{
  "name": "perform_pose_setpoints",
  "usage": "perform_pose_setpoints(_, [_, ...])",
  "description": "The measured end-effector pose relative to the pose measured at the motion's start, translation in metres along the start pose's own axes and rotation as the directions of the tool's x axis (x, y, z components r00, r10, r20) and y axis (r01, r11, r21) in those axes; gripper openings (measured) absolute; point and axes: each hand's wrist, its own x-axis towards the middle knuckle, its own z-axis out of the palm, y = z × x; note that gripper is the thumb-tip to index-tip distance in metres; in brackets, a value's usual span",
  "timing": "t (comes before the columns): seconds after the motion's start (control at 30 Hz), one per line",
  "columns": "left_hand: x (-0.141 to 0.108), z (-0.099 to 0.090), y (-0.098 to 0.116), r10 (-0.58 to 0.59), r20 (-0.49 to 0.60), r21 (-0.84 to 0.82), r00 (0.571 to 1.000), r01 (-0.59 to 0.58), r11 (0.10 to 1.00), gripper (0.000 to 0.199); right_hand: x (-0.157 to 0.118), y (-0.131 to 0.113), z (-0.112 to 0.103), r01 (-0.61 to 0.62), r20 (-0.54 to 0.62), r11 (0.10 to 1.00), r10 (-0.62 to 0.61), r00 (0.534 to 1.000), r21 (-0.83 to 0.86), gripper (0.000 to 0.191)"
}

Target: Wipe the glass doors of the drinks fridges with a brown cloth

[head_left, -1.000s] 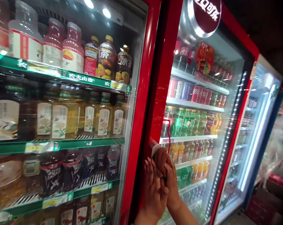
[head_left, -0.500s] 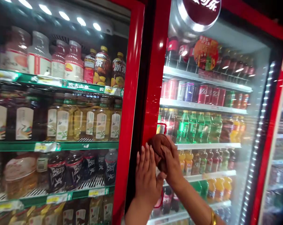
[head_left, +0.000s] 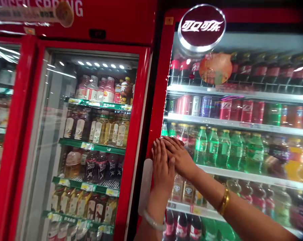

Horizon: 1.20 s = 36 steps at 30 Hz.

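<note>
My left hand (head_left: 163, 165) lies flat with its fingers pointing up, against the edge of the red-framed glass door (head_left: 159, 100). Beside it, my right hand (head_left: 180, 155) reaches across from the right, its stretched fingers over a brown cloth (head_left: 180, 142) and meeting my left fingertips. Only a thin dark strip of the cloth shows above the fingers; the rest is hidden beneath them. A gold bangle (head_left: 224, 201) circles my right forearm, and a pale bangle (head_left: 154, 221) my left wrist.
Behind the glass stand rows of drinks, with green bottles (head_left: 213, 147) close to my hands. A round lit sign (head_left: 201, 28) hangs at the top. To the left is another red-framed cooler (head_left: 135, 134) with green-edged shelves. A pale upright strip (head_left: 144, 185) is just left of my hands.
My right hand has flattened and moved left over the brown cloth, which was more visible before. The coolers look smaller and more of their tops shows.
</note>
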Motion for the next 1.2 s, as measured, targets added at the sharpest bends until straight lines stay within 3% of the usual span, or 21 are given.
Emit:
perform_pose_setpoints(0.17, [0.052, 0.040, 0.017, -0.008, 0.007, -0.056, 1.000, 0.008, 0.998, 0.069, 0.003, 0.047, -0.033, -0.049, -0.106, 0.993, 0.038, 0.994, -0.104, 0.046])
perform_pose_setpoints(0.3, [0.058, 0.053, 0.030, 0.149, 0.050, 0.059, 0.988, -0.152, 0.987, 0.073, -0.023, 0.064, -0.038, -0.102, -0.120, 0.994, 0.097, 0.988, -0.042, 0.058])
perform_pose_setpoints(0.37, [0.050, 0.051, 0.027, 0.268, 0.145, 0.120, 0.953, -0.286, 0.951, 0.077, -0.039, 0.067, -0.037, -0.073, -0.107, 0.997, 0.074, 0.991, 0.019, 0.063])
perform_pose_setpoints(0.47, [0.051, 0.041, 0.012, 0.404, 0.292, 0.163, 0.867, -0.461, 0.872, 0.094, -0.046, 0.076, -0.038, -0.017, -0.057, 0.999, 0.020, 0.998, 0.045, 0.064])
perform_pose_setpoints(0.5, [0.059, 0.038, 0.008, 0.429, 0.314, 0.174, 0.847, -0.496, 0.851, 0.099, -0.041, 0.080, -0.040, -0.018, -0.051, 0.999, 0.020, 0.999, 0.038, 0.062])
perform_pose_setpoints(0.6, [0.099, 0.032, 0.005, 0.448, 0.290, 0.223, 0.846, -0.515, 0.828, 0.107, -0.015, 0.096, -0.048, -0.072, -0.089, 0.997, 0.072, 0.993, -0.001, 0.059])
perform_pose_setpoints(0.73, [0.137, 0.037, 0.016, 0.514, 0.301, 0.210, 0.803, -0.582, 0.786, 0.096, -0.005, 0.105, -0.048, -0.182, -0.168, 0.982, 0.171, 0.971, -0.055, 0.060])
perform_pose_setpoints(0.9, [0.109, 0.054, 0.019, 0.616, 0.371, 0.082, 0.694, -0.686, 0.723, 0.086, -0.057, 0.086, -0.025, -0.234, -0.289, 0.972, 0.218, 0.932, -0.024, 0.060])
perform_pose_setpoints(0.97, [0.100, 0.062, 0.024, 0.627, 0.340, 0.065, 0.701, -0.682, 0.728, 0.082, -0.071, 0.083, -0.025, -0.234, -0.281, 0.972, 0.227, 0.932, 0.007, 0.062])
perform_pose_setpoints(1.03, [0.099, 0.071, 0.035, 0.604, 0.264, 0.082, 0.752, -0.641, 0.763, 0.078, -0.073, 0.089, -0.037, -0.216, -0.223, 0.974, 0.226, 0.948, 0.070, 0.059])
perform_pose_setpoints(1.13, [0.103, 0.086, 0.056, 0.530, 0.135, 0.152, 0.837, -0.546, 0.824, 0.076, -0.065, 0.117, -0.071, -0.179, -0.104, 0.954, 0.208, 0.972, 0.242, 0.047])
perform_pose_setpoints(1.2, [0.105, 0.098, 0.066, 0.508, 0.083, 0.219, 0.857, -0.513, 0.830, 0.075, -0.059, 0.138, -0.093, -0.197, -0.147, 0.929, 0.252, 0.956, 0.315, 0.045])
